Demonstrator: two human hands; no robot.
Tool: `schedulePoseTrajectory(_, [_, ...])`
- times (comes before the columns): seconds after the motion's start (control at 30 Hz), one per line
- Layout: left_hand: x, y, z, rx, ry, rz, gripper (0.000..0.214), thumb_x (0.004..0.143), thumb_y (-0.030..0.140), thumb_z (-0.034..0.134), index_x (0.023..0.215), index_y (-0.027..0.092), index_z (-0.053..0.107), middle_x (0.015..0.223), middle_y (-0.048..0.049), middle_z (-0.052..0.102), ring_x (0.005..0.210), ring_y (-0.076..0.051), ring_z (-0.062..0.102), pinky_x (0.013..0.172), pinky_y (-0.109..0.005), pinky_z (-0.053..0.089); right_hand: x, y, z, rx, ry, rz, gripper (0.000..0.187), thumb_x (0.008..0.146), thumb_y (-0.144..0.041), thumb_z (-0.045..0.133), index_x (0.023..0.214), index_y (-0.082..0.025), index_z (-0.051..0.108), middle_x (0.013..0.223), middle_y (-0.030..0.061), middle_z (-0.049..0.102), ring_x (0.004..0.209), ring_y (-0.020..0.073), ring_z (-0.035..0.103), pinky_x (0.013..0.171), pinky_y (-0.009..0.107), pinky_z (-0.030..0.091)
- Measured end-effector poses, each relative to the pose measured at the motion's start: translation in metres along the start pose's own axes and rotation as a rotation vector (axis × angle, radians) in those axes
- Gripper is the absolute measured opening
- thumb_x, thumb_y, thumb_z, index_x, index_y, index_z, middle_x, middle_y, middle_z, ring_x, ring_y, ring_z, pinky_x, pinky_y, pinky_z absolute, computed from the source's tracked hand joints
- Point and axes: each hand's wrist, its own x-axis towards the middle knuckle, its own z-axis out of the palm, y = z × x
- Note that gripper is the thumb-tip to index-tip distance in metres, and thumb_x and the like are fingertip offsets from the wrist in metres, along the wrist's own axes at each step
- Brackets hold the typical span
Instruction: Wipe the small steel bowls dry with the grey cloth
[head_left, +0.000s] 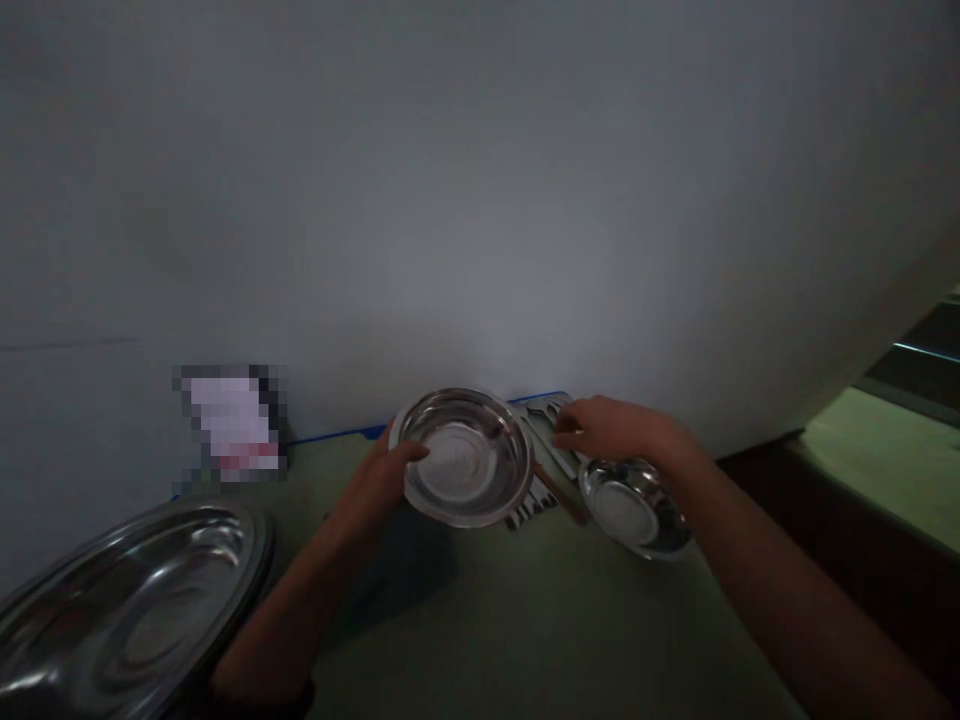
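A round stainless steel bowl (466, 465) is tilted up off the table, its inside facing me. My left hand (391, 462) grips its left rim, thumb over the edge. My right hand (611, 425) is by several metal utensils with forked or slotted ends (549, 408), near the wall. Its fingers are curled close together, and what they hold, if anything, I cannot make out. A smaller steel bowl (622, 505) sits just below the right wrist, partly covered by the forearm. Several forks (532, 502) and a brown wooden-looking handle (566, 497) lie between the two bowls.
Large oval steel trays (142, 610), stacked, stand at the lower left. A blurred-out pale item (234, 418) leans against the grey wall (480, 200). The greenish table (525, 620) meets the wall along a blue edge. Another pale green surface (885, 460) is at right.
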Motion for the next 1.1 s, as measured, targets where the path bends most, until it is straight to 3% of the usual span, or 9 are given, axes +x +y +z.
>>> schedulePoseTrajectory(0.1, [-0.007, 0.004, 0.016, -0.055, -0.019, -0.096, 0.031, 0.075, 0.034, 0.054, 0.100, 0.019, 0.065, 0.072, -0.0053, 0.072, 0.074, -0.027, 0.068, 0.073, -0.041, 0.053, -0.014, 0.055, 0.017, -0.030, -0.022, 0.221, 0.041, 0.081, -0.034, 0.054, 0.112, -0.009, 0.060, 0.118, 0.0222, 0.061, 0.105, 0.0303, 0.061, 0.083, 0.038, 0.046])
schedulePoseTrajectory(0.2, [-0.009, 0.009, 0.027, -0.056, -0.016, -0.107, 0.033, 0.074, 0.039, 0.057, 0.100, 0.020, 0.065, 0.074, -0.0059, 0.073, 0.077, -0.027, 0.069, 0.072, -0.040, 0.053, -0.022, 0.097, 0.042, 0.012, -0.098, 0.324, 0.048, 0.076, -0.036, 0.060, 0.111, -0.004, 0.060, 0.111, 0.0266, 0.063, 0.098, 0.0336, 0.064, 0.076, 0.040, 0.048])
schedulePoseTrajectory(0.37, [-0.003, 0.004, 0.046, 0.030, -0.157, -0.135, 0.045, 0.080, 0.048, 0.051, 0.115, 0.020, 0.059, 0.114, -0.0107, 0.068, 0.105, -0.030, 0.063, 0.084, -0.043, 0.050, -0.034, 0.120, 0.063, 0.181, -0.178, 0.243, 0.030, 0.081, -0.036, 0.052, 0.089, -0.010, 0.066, 0.090, 0.0151, 0.070, 0.078, 0.0227, 0.067, 0.063, 0.028, 0.048])
schedulePoseTrajectory(0.53, [0.001, -0.001, 0.063, 0.000, -0.261, -0.029, 0.054, 0.086, 0.054, 0.041, 0.126, 0.020, 0.052, 0.136, -0.0114, 0.052, 0.128, -0.028, 0.045, 0.105, -0.045, 0.033, -0.064, 0.133, 0.047, 0.484, -0.117, 0.170, 0.042, 0.085, -0.049, 0.043, 0.087, -0.012, 0.061, 0.067, 0.0065, 0.065, 0.053, 0.0152, 0.059, 0.050, 0.026, 0.046])
schedulePoseTrajectory(0.7, [-0.009, -0.001, 0.078, 0.011, -0.260, -0.023, 0.053, 0.086, 0.057, 0.038, 0.126, 0.025, 0.053, 0.139, -0.0081, 0.050, 0.127, -0.027, 0.046, 0.107, -0.044, 0.030, -0.065, 0.120, 0.033, 0.711, 0.105, 0.051, 0.043, 0.083, -0.053, 0.046, 0.092, -0.014, 0.061, 0.083, 0.0055, 0.067, 0.072, 0.0165, 0.061, 0.066, 0.027, 0.048])
schedulePoseTrajectory(0.83, [-0.023, 0.004, 0.086, -0.039, -0.308, 0.015, 0.050, 0.088, 0.055, 0.038, 0.126, 0.026, 0.053, 0.138, -0.0056, 0.050, 0.128, -0.024, 0.044, 0.109, -0.040, 0.029, -0.041, 0.081, 0.048, 0.718, 0.147, -0.062, 0.036, 0.084, -0.048, 0.047, 0.089, -0.015, 0.061, 0.081, 0.0033, 0.065, 0.072, 0.0157, 0.059, 0.066, 0.027, 0.046])
schedulePoseTrajectory(0.97, [-0.030, 0.007, 0.091, -0.046, -0.208, 0.038, 0.049, 0.089, 0.053, 0.038, 0.122, 0.022, 0.056, 0.134, -0.0066, 0.055, 0.128, -0.026, 0.044, 0.110, -0.041, 0.029, -0.023, 0.051, 0.069, 0.780, 0.459, -0.030, 0.042, 0.078, -0.041, 0.057, 0.111, -0.016, 0.049, 0.098, 0.0052, 0.060, 0.068, 0.0124, 0.055, 0.060, 0.026, 0.045])
schedulePoseTrajectory(1.03, [-0.030, 0.004, 0.095, -0.041, -0.221, 0.016, 0.051, 0.089, 0.053, 0.036, 0.122, 0.020, 0.056, 0.131, -0.0077, 0.057, 0.128, -0.026, 0.045, 0.109, -0.042, 0.031, -0.020, 0.047, 0.072, 0.813, 0.473, -0.025, 0.058, 0.078, -0.041, 0.058, 0.127, -0.018, 0.037, 0.105, 0.0069, 0.057, 0.064, 0.0112, 0.054, 0.058, 0.026, 0.045])
schedulePoseTrajectory(1.1, [-0.029, -0.001, 0.099, -0.037, -0.243, 0.012, 0.054, 0.090, 0.054, 0.031, 0.125, 0.019, 0.054, 0.133, -0.0075, 0.055, 0.129, -0.025, 0.043, 0.110, -0.041, 0.029, -0.022, 0.052, 0.069, 0.758, 0.402, -0.071, 0.047, 0.081, -0.042, 0.054, 0.121, -0.018, 0.045, 0.098, 0.0059, 0.060, 0.067, 0.0129, 0.055, 0.061, 0.027, 0.045])
